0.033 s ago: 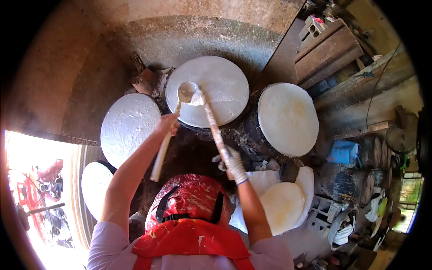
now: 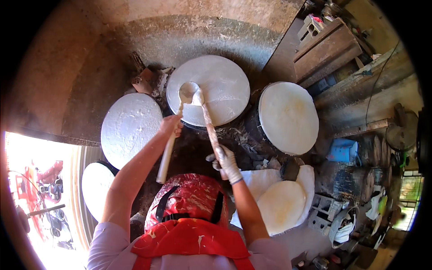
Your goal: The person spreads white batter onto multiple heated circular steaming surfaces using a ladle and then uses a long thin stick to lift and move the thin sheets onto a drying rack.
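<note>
My bare left hand (image 2: 171, 125) is closed around the pale handle of a ladle (image 2: 189, 91). The ladle's round metal bowl is over the middle griddle (image 2: 225, 81), a large round plate coated with a thin whitish layer. In my right hand (image 2: 227, 164), which wears a whitish glove, is a stick (image 2: 209, 121) streaked with white. Its white-coated tip meets the right edge of the ladle bowl. Below the hands, a red apron (image 2: 193, 193) is spattered with white.
White-covered round griddles stand at left (image 2: 130, 130), lower left (image 2: 97, 189) and right (image 2: 288, 118). Pale round sheets (image 2: 281, 204) lie on white cloth at lower right. Beyond are a blue container (image 2: 343, 150), concrete blocks (image 2: 320, 211) and a wooden board (image 2: 326, 47).
My left hand has shifted slightly right with the ladle handle. My right hand has moved a little left, along with the lower part of the stick.
</note>
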